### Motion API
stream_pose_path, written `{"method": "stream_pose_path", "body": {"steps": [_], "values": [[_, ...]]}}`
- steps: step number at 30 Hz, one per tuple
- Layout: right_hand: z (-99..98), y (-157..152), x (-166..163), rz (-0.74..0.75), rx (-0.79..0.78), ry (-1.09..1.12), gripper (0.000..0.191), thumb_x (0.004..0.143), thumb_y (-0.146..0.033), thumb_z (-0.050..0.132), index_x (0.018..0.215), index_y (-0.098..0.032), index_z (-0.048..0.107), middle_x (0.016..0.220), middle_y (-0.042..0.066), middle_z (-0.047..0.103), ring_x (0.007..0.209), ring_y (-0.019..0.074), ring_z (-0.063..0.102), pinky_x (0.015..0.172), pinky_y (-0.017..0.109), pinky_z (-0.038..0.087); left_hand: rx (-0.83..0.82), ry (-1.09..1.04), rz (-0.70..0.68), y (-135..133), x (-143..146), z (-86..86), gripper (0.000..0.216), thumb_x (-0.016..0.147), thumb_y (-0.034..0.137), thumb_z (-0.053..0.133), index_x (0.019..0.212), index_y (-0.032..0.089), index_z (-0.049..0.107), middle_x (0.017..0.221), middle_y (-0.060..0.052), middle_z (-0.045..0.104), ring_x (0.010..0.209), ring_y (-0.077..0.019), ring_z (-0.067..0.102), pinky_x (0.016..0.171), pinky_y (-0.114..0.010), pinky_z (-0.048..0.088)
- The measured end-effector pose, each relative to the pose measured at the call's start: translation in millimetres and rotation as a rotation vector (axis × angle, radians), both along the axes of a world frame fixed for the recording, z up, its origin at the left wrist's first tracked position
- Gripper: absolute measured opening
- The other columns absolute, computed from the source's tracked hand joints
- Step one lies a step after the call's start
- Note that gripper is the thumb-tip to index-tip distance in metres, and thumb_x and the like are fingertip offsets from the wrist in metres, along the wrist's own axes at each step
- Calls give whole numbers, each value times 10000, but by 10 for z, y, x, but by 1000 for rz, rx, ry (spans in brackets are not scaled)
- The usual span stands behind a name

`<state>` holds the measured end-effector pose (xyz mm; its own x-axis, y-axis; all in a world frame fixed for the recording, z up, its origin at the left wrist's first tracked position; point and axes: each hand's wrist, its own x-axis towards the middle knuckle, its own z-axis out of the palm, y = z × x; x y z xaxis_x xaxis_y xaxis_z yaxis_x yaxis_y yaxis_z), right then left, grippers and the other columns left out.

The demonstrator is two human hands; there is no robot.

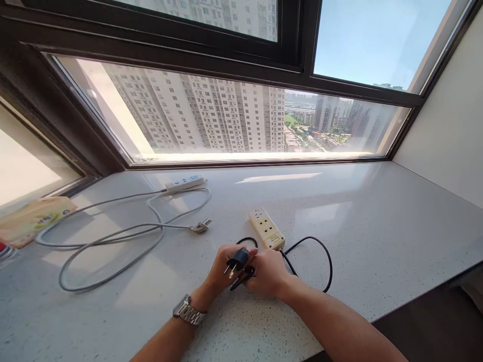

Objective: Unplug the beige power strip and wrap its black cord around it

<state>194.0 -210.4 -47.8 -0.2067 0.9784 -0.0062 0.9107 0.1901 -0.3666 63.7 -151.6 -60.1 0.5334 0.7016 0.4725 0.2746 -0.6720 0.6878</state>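
Note:
My left hand [221, 271] grips a black plug [236, 261], its metal prongs pointing down and left. My right hand [268, 273] is closed on the black cord [327, 261] right next to the plug, gathered in a bunch between both hands. The cord loops out to the right and runs back to a cream power strip [266, 229] lying on the white speckled counter [377, 236] just beyond my hands. A metal watch [187, 311] is on my left wrist.
A white power strip [185, 184] with a long grey cable [113, 241] and its plug [199, 226] lies coiled at the left. A tissue pack [32, 218] sits at the far left. The window [241, 120] runs behind; the counter edge falls off at the right front.

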Motion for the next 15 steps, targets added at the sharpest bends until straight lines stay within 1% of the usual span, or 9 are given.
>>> {"method": "stream_pose_path", "body": {"steps": [5, 8, 10, 11, 13, 15], "values": [[-17, 4, -11, 5, 14, 11, 234, 796, -371, 600, 801, -190, 748, 775, 86, 734, 705, 210, 660, 524, 261, 293, -6, 7, -8, -2, 23, -1, 529, 822, 467, 553, 462, 176, 296, 435, 59, 275, 430, -63, 240, 412, -203, 220], [-42, 17, 44, 40, 47, 76, 206, 774, -363, 642, 751, -183, 738, 702, 57, 710, 657, 183, 628, 527, 250, 300, -20, 1, -8, -5, 29, 9, 537, 824, 473, 546, 460, 179, 282, 438, 61, 258, 435, -65, 226, 406, -204, 211], [-61, 30, 133, 140, 56, 212, 174, 739, -347, 692, 709, -178, 723, 627, 16, 666, 610, 145, 585, 535, 232, 324, -8, -7, -5, 2, 23, 16, 540, 822, 466, 548, 463, 182, 262, 447, 63, 232, 446, -66, 202, 408, -205, 201], [-68, 38, 189, 204, 42, 316, 162, 718, -333, 715, 692, -173, 712, 591, -6, 634, 581, 123, 554, 534, 220, 334, 3, -10, 1, 8, 17, 17, 543, 818, 463, 554, 464, 183, 251, 453, 63, 219, 453, -67, 188, 409, -206, 195], [-77, 53, 307, 322, -50, 567, 167, 692, -318, 739, 682, -158, 692, 563, -36, 579, 544, 91, 497, 524, 199, 347, 21, -17, 26, 27, 4, 14, 543, 811, 466, 557, 468, 183, 246, 463, 62, 208, 464, -69, 175, 413, -203, 191], [-72, 71, 404, 395, -178, 775, 205, 684, -335, 740, 678, -141, 672, 574, -39, 559, 541, 81, 467, 516, 193, 353, 17, -25, 62, 47, -11, 1, 540, 810, 491, 542, 470, 181, 260, 468, 60, 215, 467, -71, 183, 417, -198, 201]]}}
